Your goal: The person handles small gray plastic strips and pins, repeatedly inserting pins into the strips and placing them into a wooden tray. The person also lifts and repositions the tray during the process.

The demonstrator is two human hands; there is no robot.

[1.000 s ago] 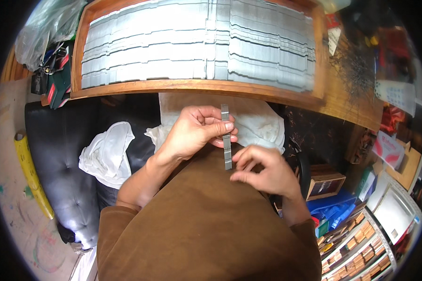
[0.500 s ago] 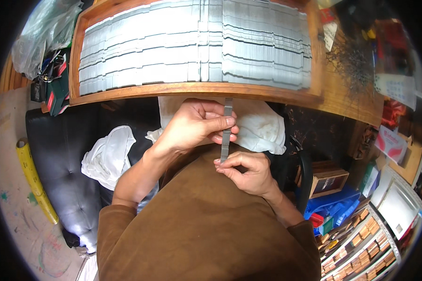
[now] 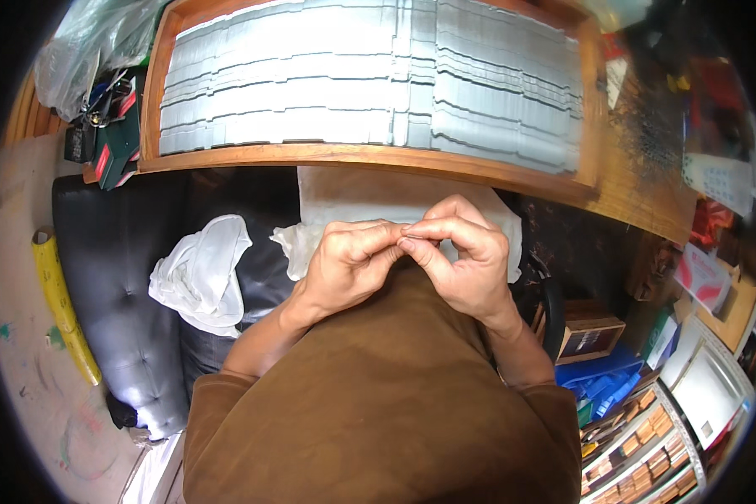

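Above the brown shirt [image 3: 378,395], 2 hands meet at their fingertips: the left hand [image 3: 344,262] curls inward, while the right hand [image 3: 472,260] arches thumb and finger into a loop (whether either grasps anything there is hidden; I cannot tell). Both forearms slant inward. Just beyond lies a white cloth [image 3: 336,191], showing in the gap before the wooden tray's [image 3: 311,154] near edge. Inside the tray, grey metal strips [image 3: 504,101] stand closely packed.
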